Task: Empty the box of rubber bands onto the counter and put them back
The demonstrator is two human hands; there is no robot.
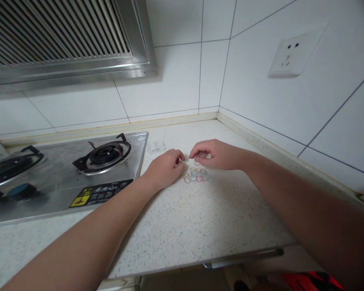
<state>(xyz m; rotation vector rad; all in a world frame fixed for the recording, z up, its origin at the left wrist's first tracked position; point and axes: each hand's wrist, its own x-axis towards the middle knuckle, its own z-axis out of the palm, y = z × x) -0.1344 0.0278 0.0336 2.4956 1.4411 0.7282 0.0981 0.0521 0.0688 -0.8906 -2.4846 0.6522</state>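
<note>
Several thin coloured rings that look like small rubber bands (197, 175) lie in a loose pile on the speckled countertop (200, 218). My left hand (169, 168) rests at the pile's left edge, fingers curled and thumb near the index finger. Just behind the pile, my right hand (215, 154) is bent inward with its fingers curled toward the thumb. The fingertips of both hands almost face each other across a small gap. Whatever they hold, if anything, is too small to make out. A clear plastic box (156, 146) sits behind my left hand.
A steel gas stove (109, 178) with burners and knobs fills the left side. Above it hangs a range hood (139, 60). White tiled walls meet in the back corner, with a socket (291, 54) on the right wall. A drawer handle (244, 258) runs below the counter edge.
</note>
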